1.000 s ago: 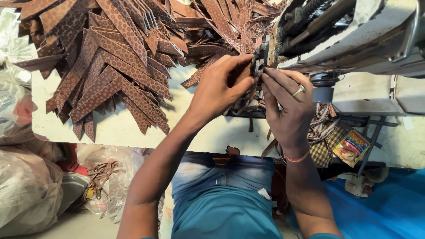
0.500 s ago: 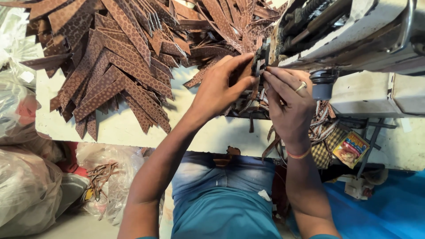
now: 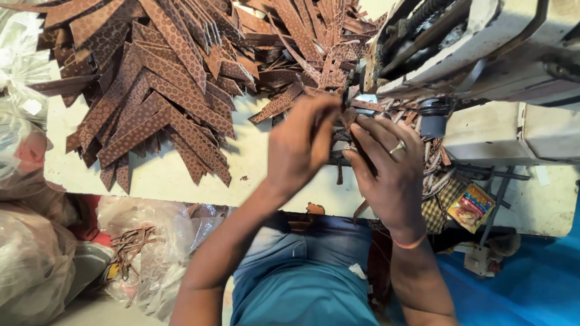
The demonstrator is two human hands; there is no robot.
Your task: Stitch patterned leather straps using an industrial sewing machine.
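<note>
Brown strip sits just below the sewing machine, pinched between both hands. Left hand and right hand are closed on it, probably with the fingertips. More strips are piled left of the machine.

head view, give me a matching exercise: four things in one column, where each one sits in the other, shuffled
Things:
1. pile of brown patterned strips
2. sewing machine
3. clear plastic bags
4. ring

Places:
A. on a finger of the right hand
B. on the floor, lower left
C. spread over the white table, upper left
D. upper right, beyond both hands

Pairs: 1-C, 2-D, 3-B, 4-A
</note>
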